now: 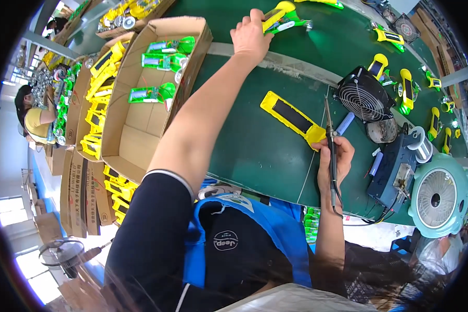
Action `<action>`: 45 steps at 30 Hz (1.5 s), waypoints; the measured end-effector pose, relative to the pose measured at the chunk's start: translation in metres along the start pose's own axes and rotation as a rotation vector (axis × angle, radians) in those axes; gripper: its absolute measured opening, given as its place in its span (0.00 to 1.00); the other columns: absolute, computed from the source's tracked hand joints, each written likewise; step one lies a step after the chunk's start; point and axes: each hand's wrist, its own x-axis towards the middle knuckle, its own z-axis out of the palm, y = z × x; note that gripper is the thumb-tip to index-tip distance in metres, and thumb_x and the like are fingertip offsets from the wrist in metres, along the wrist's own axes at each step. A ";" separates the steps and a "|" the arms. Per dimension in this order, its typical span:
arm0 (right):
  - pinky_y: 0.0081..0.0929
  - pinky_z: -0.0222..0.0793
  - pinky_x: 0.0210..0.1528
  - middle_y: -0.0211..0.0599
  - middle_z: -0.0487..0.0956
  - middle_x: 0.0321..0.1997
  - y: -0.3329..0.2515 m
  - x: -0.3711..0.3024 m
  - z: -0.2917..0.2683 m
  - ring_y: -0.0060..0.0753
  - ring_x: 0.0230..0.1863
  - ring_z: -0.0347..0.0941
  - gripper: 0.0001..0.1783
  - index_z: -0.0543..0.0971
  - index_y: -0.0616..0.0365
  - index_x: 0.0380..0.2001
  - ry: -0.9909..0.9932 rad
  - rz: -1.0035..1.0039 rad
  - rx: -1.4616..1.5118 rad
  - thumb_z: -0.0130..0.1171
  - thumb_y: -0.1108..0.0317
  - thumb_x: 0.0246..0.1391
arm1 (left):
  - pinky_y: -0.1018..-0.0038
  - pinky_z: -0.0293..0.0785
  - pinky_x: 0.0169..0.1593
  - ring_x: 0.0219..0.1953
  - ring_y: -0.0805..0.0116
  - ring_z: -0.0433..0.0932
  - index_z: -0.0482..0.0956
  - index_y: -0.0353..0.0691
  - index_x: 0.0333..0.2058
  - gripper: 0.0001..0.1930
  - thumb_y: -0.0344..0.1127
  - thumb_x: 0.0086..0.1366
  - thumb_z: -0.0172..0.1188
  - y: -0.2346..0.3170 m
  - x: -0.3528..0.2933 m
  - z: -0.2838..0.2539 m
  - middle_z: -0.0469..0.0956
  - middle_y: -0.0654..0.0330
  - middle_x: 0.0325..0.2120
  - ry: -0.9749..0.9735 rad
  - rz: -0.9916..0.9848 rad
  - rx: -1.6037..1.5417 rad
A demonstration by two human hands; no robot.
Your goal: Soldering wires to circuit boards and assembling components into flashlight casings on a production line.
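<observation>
At the far side of the bench, my left hand (250,39) is closed on the near end of a yellow-and-green lamp (280,16). My right hand (339,160) grips a soldering iron (332,151) with its tip pointing away from me. Against the fingers of that hand rests one end of a yellow casing (292,119), which lies slantwise on the green bench and has a dark panel set in it. Just beyond the fingertips is a blue-violet cylindrical cell (345,124); the iron passes close beside it.
A cardboard box (135,148) with several green lamp parts stands left, beside stacked yellow casings (96,122). On the right are a black fan (365,96), a soldering station (392,171), a solder spool (421,147) and a mint fan (436,200). Finished-looking lamps (406,89) lie beyond. A co-worker (36,117) sits far left.
</observation>
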 end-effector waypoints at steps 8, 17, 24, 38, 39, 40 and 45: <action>0.30 0.73 0.44 0.41 0.76 0.35 0.015 -0.003 -0.007 0.33 0.37 0.77 0.20 0.63 0.62 0.49 0.049 0.031 0.146 0.58 0.69 0.57 | 0.56 0.70 0.50 0.45 0.50 0.74 0.73 0.43 0.45 0.19 0.44 0.57 0.61 0.013 -0.018 -0.039 0.74 0.49 0.43 -0.065 0.357 -0.021; 0.30 0.69 0.49 0.44 0.77 0.39 0.004 -0.002 0.003 0.33 0.42 0.75 0.21 0.66 0.61 0.48 0.007 -0.181 -0.074 0.58 0.61 0.59 | 0.60 0.70 0.49 0.48 0.52 0.74 0.78 0.42 0.42 0.17 0.26 0.50 0.62 -0.195 -0.086 -0.252 0.78 0.55 0.41 -0.497 0.294 0.365; 0.26 0.68 0.49 0.42 0.78 0.39 -0.012 0.022 0.029 0.30 0.42 0.75 0.17 0.64 0.61 0.50 -0.131 -0.078 -0.016 0.53 0.70 0.60 | 0.61 0.69 0.51 0.48 0.52 0.73 0.74 0.41 0.46 0.22 0.27 0.49 0.64 -0.209 -0.109 -0.241 0.76 0.54 0.42 -0.486 0.093 0.117; 0.34 0.66 0.42 0.41 0.71 0.39 -0.024 -0.019 -0.039 0.36 0.37 0.71 0.26 0.65 0.58 0.46 0.195 -0.102 0.246 0.62 0.54 0.53 | 0.66 0.69 0.42 0.40 0.58 0.72 0.74 0.34 0.44 0.21 0.31 0.48 0.63 0.022 -0.190 -0.146 0.72 0.57 0.33 -0.541 0.575 0.002; 0.34 0.67 0.41 0.40 0.70 0.38 -0.027 -0.029 -0.041 0.36 0.36 0.70 0.24 0.66 0.57 0.45 0.201 -0.058 0.315 0.62 0.57 0.53 | 0.65 0.70 0.44 0.40 0.58 0.72 0.74 0.33 0.45 0.23 0.29 0.47 0.64 0.026 -0.191 -0.136 0.72 0.54 0.36 -0.523 0.551 0.003; 0.34 0.68 0.39 0.39 0.69 0.38 -0.030 -0.038 -0.041 0.35 0.35 0.70 0.22 0.66 0.58 0.44 0.201 -0.024 0.332 0.61 0.57 0.53 | 0.65 0.70 0.46 0.41 0.57 0.72 0.74 0.33 0.47 0.25 0.28 0.47 0.65 0.029 -0.191 -0.134 0.72 0.52 0.39 -0.466 0.536 -0.090; 0.31 0.67 0.37 0.43 0.73 0.35 -0.024 -0.069 -0.039 0.31 0.31 0.69 0.19 0.67 0.63 0.39 0.214 0.243 0.623 0.56 0.58 0.57 | 0.69 0.73 0.37 0.38 0.61 0.74 0.82 0.40 0.37 0.12 0.25 0.52 0.64 0.046 -0.188 -0.110 0.76 0.55 0.37 -0.336 0.346 -0.506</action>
